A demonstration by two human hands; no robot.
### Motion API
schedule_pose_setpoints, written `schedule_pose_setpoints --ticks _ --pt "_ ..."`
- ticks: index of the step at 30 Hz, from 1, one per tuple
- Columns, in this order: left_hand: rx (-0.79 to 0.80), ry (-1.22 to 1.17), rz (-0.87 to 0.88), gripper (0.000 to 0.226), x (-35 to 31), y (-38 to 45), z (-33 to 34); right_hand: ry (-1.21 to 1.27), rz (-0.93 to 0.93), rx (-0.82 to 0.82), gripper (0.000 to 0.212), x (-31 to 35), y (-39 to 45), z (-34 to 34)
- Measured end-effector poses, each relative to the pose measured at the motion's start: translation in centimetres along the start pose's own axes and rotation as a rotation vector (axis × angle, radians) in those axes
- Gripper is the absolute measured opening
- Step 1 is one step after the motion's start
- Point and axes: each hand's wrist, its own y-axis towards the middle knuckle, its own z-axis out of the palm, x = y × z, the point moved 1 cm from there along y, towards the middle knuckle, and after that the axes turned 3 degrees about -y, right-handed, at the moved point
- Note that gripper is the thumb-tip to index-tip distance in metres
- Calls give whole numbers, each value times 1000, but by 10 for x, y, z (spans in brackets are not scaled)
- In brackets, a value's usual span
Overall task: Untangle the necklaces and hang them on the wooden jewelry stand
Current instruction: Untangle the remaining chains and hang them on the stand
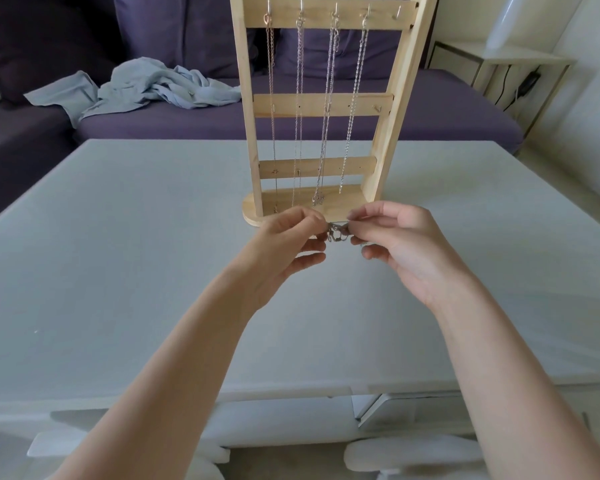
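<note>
The small tangle of chain [336, 232] sits directly between the two hands, held up off the table [118, 271] just in front of the base of the wooden jewelry stand [321, 98]. The left hand [284, 244] pinches its left end between thumb and forefinger, the other fingers loosely curled below; the right hand [399, 244] pinches the right end in the same way, its lower fingers curled under the knot. The clump's long axis runs side to side, from one set of fingertips to the other, so both hands are equally near it and neither has to reach. Both forearms come in from below and converge, wrists level, palms turned toward each other.

Beyond the fingertips and well above them, four hooks on the stand's top bar already carry hanging necklaces [329, 98]; the free hook [398, 12] lies up and to the right, nearer the right hand. Judging by this, the last chain is not yet loosened, and pulling the ends apart sideways looks like the move in hand
</note>
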Motion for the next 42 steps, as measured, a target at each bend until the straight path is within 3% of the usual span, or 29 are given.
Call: schedule_pose_setpoints --ticks 4,8,14,24,29,33,36,39,42 --pt "-40 -212 5 19 -2 3 -1 -28 -36 172 22 1 -1 5" --pt "-139 36 79 15 0 4 -2 -127 -28 204 23 -2 0 6" --pt "-71 199 183 15 -2 0 -1 -64 37 169 5 -6 0 3" --pt "-72 573 312 28 2 4 0 -393 1 49 5 -9 4 4" --pt "39 639 327 28 4 4 3 -149 135 80 17 -11 4 7" --pt "71 629 351 31 5 5 5 -132 144 87 26 -12 3 10" --pt "87 556 287 30 2 3 4 -178 76 68 31 -14 5 12" --pt "128 402 109 24 0 0 0 -299 -21 90 20 -14 5 14" --pt "207 183 -40 21 -2 -3 -5 -244 -77 167 21 -11 4 11"
